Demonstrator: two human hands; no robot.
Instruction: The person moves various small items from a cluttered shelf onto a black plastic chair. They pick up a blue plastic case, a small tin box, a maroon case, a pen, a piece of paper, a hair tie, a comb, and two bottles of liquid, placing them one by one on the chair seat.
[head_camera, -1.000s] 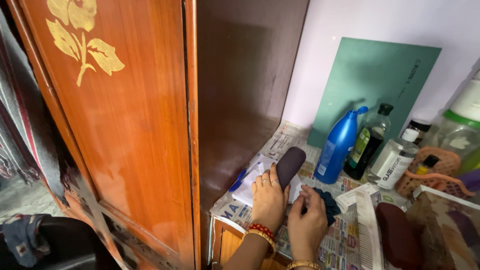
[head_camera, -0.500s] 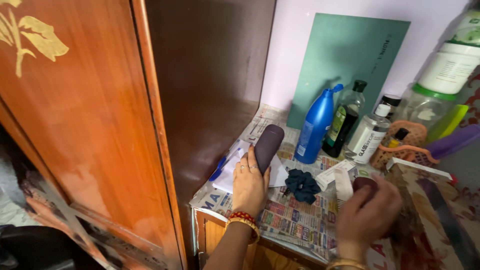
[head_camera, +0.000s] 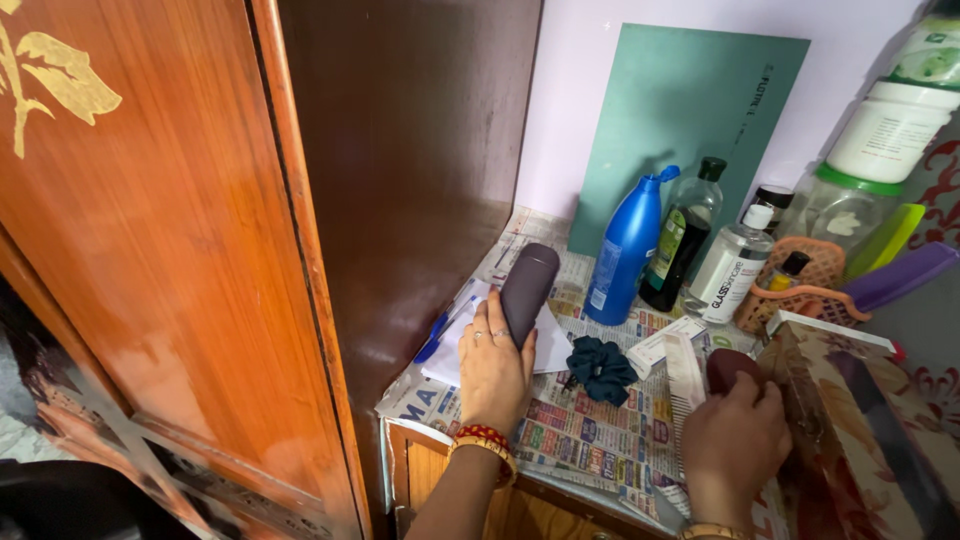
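My left hand (head_camera: 494, 368) grips the near end of a dark purple-grey oblong case (head_camera: 527, 284), which lies over white papers (head_camera: 545, 350) on a newspaper-lined shelf (head_camera: 570, 430). A blue pen (head_camera: 437, 332) pokes out beside the papers. My right hand (head_camera: 733, 447) is closed over a dark maroon oblong case (head_camera: 728, 366) at the right, next to a white comb (head_camera: 685, 372). Between my hands lies a dark teal scrunchie (head_camera: 600, 368).
A wooden wardrobe (head_camera: 180, 260) stands close on the left. At the back stand a blue bottle (head_camera: 626, 248), a dark oil bottle (head_camera: 682, 235), a clear bottle (head_camera: 730, 272), an orange basket (head_camera: 800, 290) and a teal board (head_camera: 690, 110). A patterned box (head_camera: 850, 420) sits right.
My right hand left the scrunchie, crossed to the right and closed over the maroon case. My left hand kept hold of the grey case. The view shifted right.
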